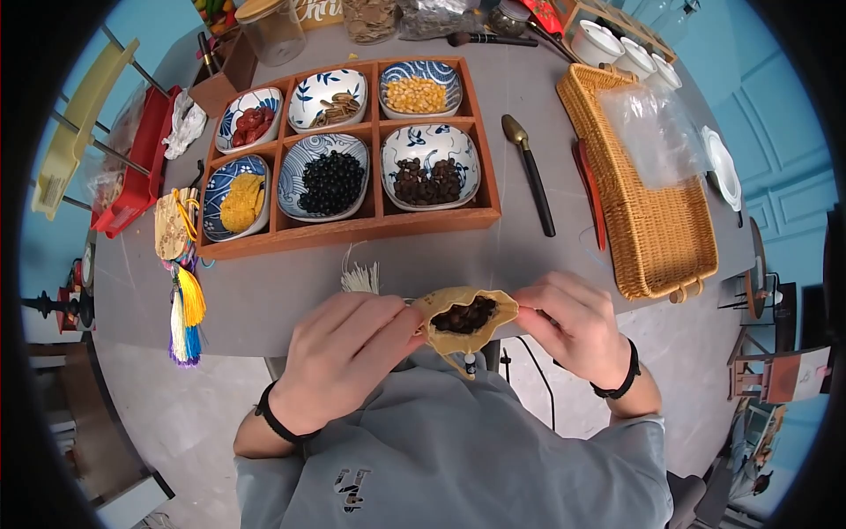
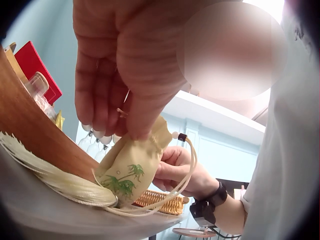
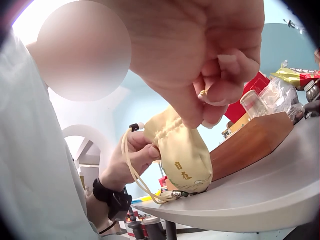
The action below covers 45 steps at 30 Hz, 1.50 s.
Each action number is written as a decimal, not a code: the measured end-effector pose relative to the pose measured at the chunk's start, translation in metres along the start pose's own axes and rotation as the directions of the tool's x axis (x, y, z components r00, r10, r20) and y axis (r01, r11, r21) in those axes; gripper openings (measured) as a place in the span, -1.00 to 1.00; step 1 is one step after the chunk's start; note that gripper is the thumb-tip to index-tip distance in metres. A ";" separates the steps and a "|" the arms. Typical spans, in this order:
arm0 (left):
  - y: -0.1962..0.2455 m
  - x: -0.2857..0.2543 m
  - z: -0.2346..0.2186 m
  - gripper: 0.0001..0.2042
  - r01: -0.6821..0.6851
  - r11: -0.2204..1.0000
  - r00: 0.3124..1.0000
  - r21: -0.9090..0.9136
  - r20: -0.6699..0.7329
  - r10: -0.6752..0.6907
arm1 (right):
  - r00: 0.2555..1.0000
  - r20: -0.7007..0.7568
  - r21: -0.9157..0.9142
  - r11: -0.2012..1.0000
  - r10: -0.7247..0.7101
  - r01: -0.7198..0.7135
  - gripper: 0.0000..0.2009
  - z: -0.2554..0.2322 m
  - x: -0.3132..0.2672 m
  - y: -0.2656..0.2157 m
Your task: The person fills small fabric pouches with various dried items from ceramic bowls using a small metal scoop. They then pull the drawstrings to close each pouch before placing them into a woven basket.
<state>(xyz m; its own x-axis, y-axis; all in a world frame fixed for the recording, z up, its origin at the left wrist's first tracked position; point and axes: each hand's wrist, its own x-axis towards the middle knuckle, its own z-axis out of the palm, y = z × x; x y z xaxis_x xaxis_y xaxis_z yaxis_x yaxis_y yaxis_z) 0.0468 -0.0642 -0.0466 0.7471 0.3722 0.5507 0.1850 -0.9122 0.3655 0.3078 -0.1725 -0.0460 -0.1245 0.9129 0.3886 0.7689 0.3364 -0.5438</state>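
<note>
A small cream drawstring pouch (image 1: 441,304) is at the table's front edge, its mouth open upward with dark dried pieces inside. My left hand (image 1: 352,348) pinches the left side of its rim, and my right hand (image 1: 568,322) pinches the right side. Green leaves are printed on one face of the pouch (image 2: 127,172), and gold characters show on the other in the right wrist view. From the pouch hang a looped cord (image 2: 192,160) with a dark bead and a pale tassel (image 2: 65,185). The bottom of the pouch is close over the tabletop.
Beyond the pouch stands a wooden divided tray (image 1: 352,231) with several patterned bowls of dried ingredients. A spoon (image 1: 533,181), red tongs (image 1: 589,194) and a wicker basket (image 1: 652,256) lie to the right. At left lies a pouch with coloured tassels (image 1: 176,225).
</note>
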 end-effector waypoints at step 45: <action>0.003 0.008 -0.009 -0.90 0.281 0.896 0.958 -0.343 0.053 -0.281 | 0.995 0.072 0.011 0.997 0.072 -0.073 -0.92 -0.011 0.014 -0.008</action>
<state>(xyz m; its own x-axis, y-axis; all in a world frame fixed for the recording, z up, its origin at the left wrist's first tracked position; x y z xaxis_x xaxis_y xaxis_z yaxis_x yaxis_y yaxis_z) 0.0473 -0.0620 -0.0346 0.6981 0.6035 0.3853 0.1571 -0.6541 0.7399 0.3069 -0.1652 -0.0286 -0.1142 0.9490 0.2938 0.7689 0.2717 -0.5788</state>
